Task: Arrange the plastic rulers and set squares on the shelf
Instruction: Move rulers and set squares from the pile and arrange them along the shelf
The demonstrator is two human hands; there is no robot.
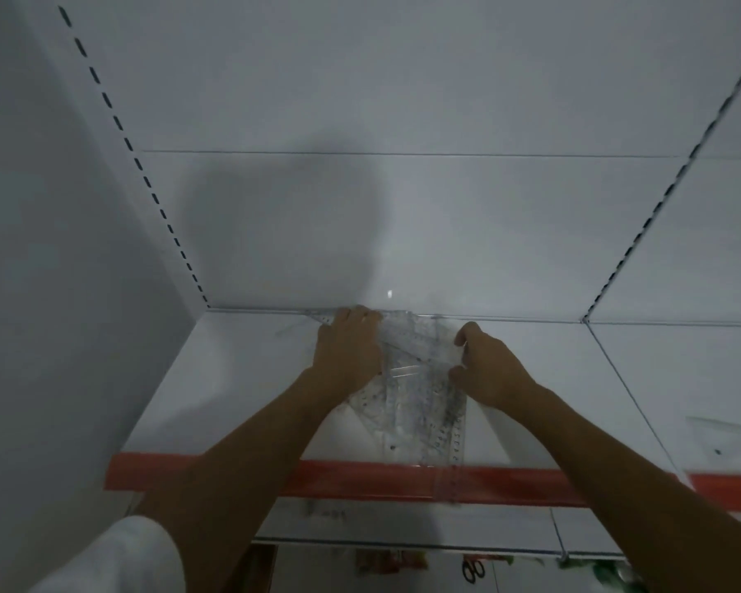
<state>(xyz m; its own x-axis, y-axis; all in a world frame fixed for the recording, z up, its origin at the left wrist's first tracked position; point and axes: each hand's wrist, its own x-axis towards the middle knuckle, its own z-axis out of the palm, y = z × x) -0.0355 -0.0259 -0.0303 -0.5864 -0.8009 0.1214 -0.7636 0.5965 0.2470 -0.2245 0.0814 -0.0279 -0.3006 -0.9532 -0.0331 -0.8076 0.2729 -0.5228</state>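
A pile of clear plastic rulers and set squares point(416, 404) lies on the white shelf point(240, 378), reaching from the back wall toward the red front strip. My left hand point(349, 353) rests on the pile's left side, fingers curled over its far edge near the wall. At the pile's right edge my right hand point(488, 370) pinches the plastic between thumb and fingers. One long clear ruler point(456, 447) runs down the right side and overhangs the red strip. Another ruler tip point(317, 313) pokes out to the left along the back wall.
The shelf's red front strip point(360, 477) crosses the view. A clear plastic piece point(728, 438) lies on the neighbouring shelf section at right. Slotted uprights point(146, 177) flank the white back panel. Below, a lower shelf holds scissors point(473, 571) and coloured packs.
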